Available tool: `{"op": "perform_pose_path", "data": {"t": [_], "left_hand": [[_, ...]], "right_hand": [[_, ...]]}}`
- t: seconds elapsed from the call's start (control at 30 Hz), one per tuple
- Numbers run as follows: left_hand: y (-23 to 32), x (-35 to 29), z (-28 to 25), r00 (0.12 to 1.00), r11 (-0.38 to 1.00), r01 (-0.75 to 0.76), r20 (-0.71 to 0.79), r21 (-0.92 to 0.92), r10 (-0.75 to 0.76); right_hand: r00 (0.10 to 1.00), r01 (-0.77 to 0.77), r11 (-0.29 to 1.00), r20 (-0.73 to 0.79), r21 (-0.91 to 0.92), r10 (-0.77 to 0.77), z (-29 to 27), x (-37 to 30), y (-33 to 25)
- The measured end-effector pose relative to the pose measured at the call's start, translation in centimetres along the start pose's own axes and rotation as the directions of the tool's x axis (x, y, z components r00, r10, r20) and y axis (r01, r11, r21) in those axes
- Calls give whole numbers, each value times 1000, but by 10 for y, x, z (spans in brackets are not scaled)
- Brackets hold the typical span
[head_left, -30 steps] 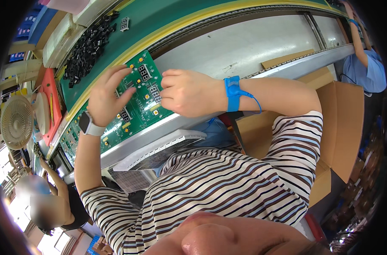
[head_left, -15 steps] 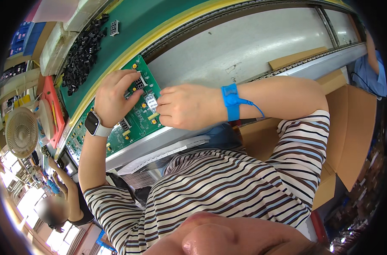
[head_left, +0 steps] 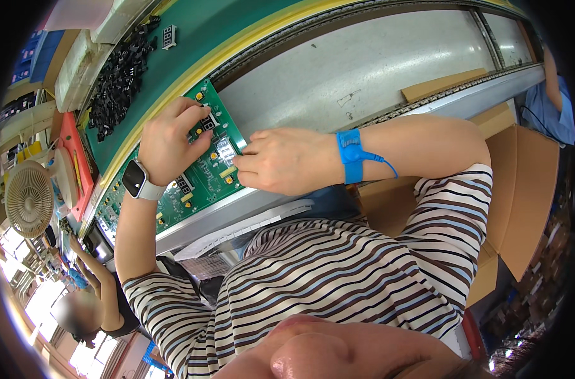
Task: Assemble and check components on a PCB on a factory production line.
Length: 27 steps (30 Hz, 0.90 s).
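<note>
Circuit board [head_left: 202, 180], green, beneath left hand [head_left: 166, 140]

This is an electronics assembly workshop, as shown by the green printed circuit board with digit displays [head_left: 202, 178] along a long silver metal rail [head_left: 490, 89], small black plastic components [head_left: 117, 88] heaped on the green-topped counter [head_left: 196, 47], the blue corded wrist strap [head_left: 351, 156] and a blue-clad co-worker [head_left: 548, 112] farther along

Three board displays [head_left: 184, 184] visible; one loose display [head_left: 169, 37]; one watch [head_left: 134, 178]; one fan [head_left: 29, 197]
</note>
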State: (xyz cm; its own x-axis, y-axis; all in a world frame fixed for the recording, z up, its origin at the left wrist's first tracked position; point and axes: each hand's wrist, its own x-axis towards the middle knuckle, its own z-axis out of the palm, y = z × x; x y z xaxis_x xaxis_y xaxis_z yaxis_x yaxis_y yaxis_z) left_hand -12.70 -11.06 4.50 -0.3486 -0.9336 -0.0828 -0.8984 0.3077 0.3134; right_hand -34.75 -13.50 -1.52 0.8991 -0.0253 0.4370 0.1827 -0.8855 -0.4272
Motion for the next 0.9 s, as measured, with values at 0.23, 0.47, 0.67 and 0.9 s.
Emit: {"op": "perform_pose_path", "data": {"t": [0.23, 0.47, 0.67, 0.9], "left_hand": [[1, 0, 1, 1000, 1000, 8, 15, 21, -8], [4, -5, -1, 1000, 1000, -6, 6, 16, 6], [2, -2, 1, 997, 993, -54, -55, 108, 60], [-7, -41, -1, 928, 987, -42, -373, -158, -20]], "right_hand": [[1000, -17, 1000, 23, 24, 16, -2, -2, 0], [1000, -1, 1000, 28, -9, 2, -5, 0, -1], [996, 66, 994, 70, -92, -60, -4, 6, 0], [996, -24, 1000, 84, 0, 24, -10, 23, -2]]}}
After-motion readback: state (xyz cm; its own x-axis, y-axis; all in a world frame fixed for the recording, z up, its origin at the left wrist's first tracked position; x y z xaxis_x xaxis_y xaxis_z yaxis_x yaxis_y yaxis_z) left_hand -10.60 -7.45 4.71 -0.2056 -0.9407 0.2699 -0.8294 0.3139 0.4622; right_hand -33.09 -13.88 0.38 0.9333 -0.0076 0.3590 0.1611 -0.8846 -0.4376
